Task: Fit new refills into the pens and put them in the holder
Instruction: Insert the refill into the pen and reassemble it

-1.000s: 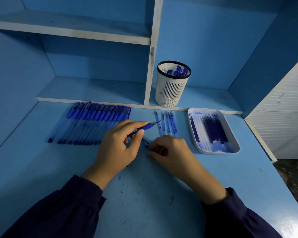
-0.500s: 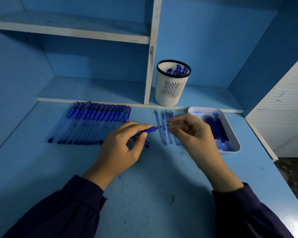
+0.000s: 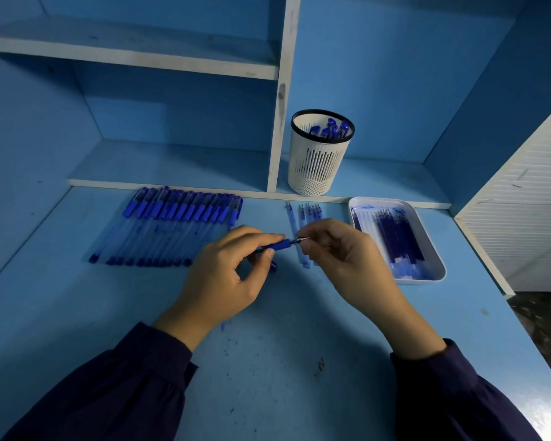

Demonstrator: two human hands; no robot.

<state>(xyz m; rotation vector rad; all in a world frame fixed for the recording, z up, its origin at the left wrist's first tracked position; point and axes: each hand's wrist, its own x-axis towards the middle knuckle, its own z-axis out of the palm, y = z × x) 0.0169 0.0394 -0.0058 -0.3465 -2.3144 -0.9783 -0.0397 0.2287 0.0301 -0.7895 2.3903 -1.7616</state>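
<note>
Pinching the tip of the pen with my right hand while my left hand grips its barrel just above the desk, I judge most work remains: few pens stand in the holder, and a long row of pens waits.

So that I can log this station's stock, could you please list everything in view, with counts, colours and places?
held pen: one, blue grip, between both hands above the desk
pen row: over a dozen, exact count unclear, clear with blue caps, desk left
loose refills: about five, pale blue, on the desk between pen row and tray
tray: one, white, desk right
tray refills: a bundle, uncountable, dark blue, in the tray
holder: one, white with black rim, low shelf behind the desk
holder pens: several, blue, upright in the holder
desk: one, blue, ink-specked
left hand: grips the held pen's barrel
right hand: fingers pinch its tip
</note>
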